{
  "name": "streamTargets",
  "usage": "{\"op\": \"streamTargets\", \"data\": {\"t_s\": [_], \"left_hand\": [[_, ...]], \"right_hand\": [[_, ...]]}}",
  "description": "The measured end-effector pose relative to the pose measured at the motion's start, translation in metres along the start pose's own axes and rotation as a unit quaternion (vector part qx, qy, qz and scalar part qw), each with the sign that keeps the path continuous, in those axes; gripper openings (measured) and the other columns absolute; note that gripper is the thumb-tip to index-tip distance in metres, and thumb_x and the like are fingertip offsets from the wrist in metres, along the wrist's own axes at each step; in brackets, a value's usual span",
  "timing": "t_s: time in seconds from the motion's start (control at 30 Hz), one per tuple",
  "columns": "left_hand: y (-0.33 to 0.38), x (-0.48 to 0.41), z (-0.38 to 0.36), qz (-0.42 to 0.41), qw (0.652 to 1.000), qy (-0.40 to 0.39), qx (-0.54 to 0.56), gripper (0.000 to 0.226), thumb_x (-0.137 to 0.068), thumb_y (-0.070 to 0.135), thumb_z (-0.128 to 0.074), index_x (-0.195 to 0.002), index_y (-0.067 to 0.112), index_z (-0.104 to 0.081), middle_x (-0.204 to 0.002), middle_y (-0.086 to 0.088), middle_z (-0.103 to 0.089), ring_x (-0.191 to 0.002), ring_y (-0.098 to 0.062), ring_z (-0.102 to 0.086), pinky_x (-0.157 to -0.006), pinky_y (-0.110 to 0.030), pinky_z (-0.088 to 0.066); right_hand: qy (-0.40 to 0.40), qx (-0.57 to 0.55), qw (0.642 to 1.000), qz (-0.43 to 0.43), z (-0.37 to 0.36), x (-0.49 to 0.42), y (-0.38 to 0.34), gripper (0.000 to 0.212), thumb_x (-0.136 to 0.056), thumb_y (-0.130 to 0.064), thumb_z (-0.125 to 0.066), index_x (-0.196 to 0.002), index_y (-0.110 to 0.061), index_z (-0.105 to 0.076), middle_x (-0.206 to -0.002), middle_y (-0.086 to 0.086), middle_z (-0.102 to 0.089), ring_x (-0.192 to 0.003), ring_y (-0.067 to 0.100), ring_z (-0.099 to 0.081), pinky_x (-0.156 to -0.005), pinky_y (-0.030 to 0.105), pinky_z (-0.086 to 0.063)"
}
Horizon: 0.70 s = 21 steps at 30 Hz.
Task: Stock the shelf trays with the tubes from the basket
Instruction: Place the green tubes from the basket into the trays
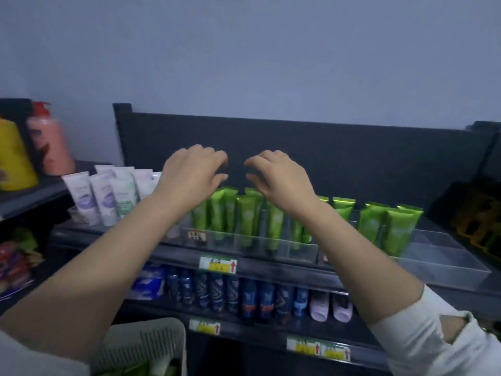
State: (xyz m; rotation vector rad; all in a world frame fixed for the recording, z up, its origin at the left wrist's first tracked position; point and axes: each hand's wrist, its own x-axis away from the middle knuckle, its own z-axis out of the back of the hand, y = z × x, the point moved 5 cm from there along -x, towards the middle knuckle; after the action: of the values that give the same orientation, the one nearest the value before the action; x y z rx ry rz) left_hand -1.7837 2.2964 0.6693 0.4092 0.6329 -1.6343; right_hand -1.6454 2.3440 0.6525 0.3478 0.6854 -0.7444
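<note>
Wall: a plain grey-blue wall (pixel 244 50) fills the upper half of your view.
Shelf unit: a dark shelf (pixel 352 158) with a tall back panel runs across in front of you, with a second level below it.
Arms: both of your bare forearms reach up and forward; a white sleeve (pixel 423 340) is pushed up on the right one.
Trays: clear plastic trays (pixel 447 264) sit side by side along the top level.
Basket: a white slotted basket (pixel 151 346) is at the lower left, below the shelf; something green lies in it, too blurred to identify.
Left hand: your left hand (pixel 192 169) is above the tray row, fingers loosely curled, thumb apart from them, nothing between.
Right hand: your right hand (pixel 279 177) mirrors it just beside, fingers bent, also gripping nothing; you cannot tell whether its palm touches the tube tops.
Green tubes: the green tubes (pixel 245 215) stand upright, caps down, in the trays right beneath both hands, with more to the right.
White tubes: pale tubes (pixel 103 196) stand in the tray to the left.
Cans: blue cans (pixel 217 291) line the lower level.
Price tag: a yellow-and-green tag (pixel 217 264) is on the shelf edge under the green tubes.
</note>
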Motion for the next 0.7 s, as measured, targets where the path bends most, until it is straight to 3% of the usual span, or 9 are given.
{"op": "streamTargets", "data": {"t_s": [0.17, 0.37, 0.53, 0.7], "left_hand": [[-0.102, 0.067, -0.035, 0.076, 0.995, -0.052, 0.026, 0.023, -0.092, 0.034, -0.051, -0.107, 0.019, -0.057, -0.108, -0.004, -0.064, -0.105, -0.028, -0.055, -0.079, -0.037, -0.042], [-0.192, 0.138, -0.082, 0.108, 0.990, -0.078, 0.056, 0.019, -0.089, 0.030, -0.054, -0.100, 0.015, -0.057, -0.101, -0.007, -0.064, -0.099, -0.031, -0.058, -0.076, -0.039, -0.045], [-0.233, 0.207, -0.144, 0.116, 0.984, -0.123, 0.060, 0.013, -0.078, 0.024, -0.059, -0.084, 0.012, -0.058, -0.077, -0.011, -0.062, -0.074, -0.034, -0.061, -0.060, -0.038, -0.048], [-0.238, 0.276, -0.218, 0.165, 0.945, -0.271, 0.079, 0.021, -0.092, 0.030, -0.050, -0.107, 0.017, -0.054, -0.109, -0.004, -0.061, -0.105, -0.027, -0.056, -0.081, -0.036, -0.043]], "right_hand": [[-0.066, -0.061, 0.994, 0.056, -0.080, -0.025, -0.104, 0.030, -0.095, -0.032, -0.049, -0.123, -0.020, -0.056, -0.117, 0.002, -0.059, -0.109, 0.026, -0.052, -0.077, 0.038, -0.048], [-0.162, -0.102, 0.979, 0.077, -0.177, -0.025, -0.190, 0.029, -0.095, -0.030, -0.049, -0.120, -0.016, -0.056, -0.112, 0.008, -0.059, -0.107, 0.031, -0.054, -0.075, 0.040, -0.049], [-0.254, -0.116, 0.958, 0.068, -0.250, 0.005, -0.233, 0.031, -0.096, -0.031, -0.047, -0.124, -0.018, -0.053, -0.116, 0.006, -0.057, -0.109, 0.030, -0.053, -0.074, 0.038, -0.046], [-0.390, -0.131, 0.910, 0.046, -0.331, 0.065, -0.253, 0.033, -0.096, -0.030, -0.046, -0.126, -0.019, -0.051, -0.124, 0.005, -0.055, -0.115, 0.030, -0.052, -0.082, 0.038, -0.048]]}}
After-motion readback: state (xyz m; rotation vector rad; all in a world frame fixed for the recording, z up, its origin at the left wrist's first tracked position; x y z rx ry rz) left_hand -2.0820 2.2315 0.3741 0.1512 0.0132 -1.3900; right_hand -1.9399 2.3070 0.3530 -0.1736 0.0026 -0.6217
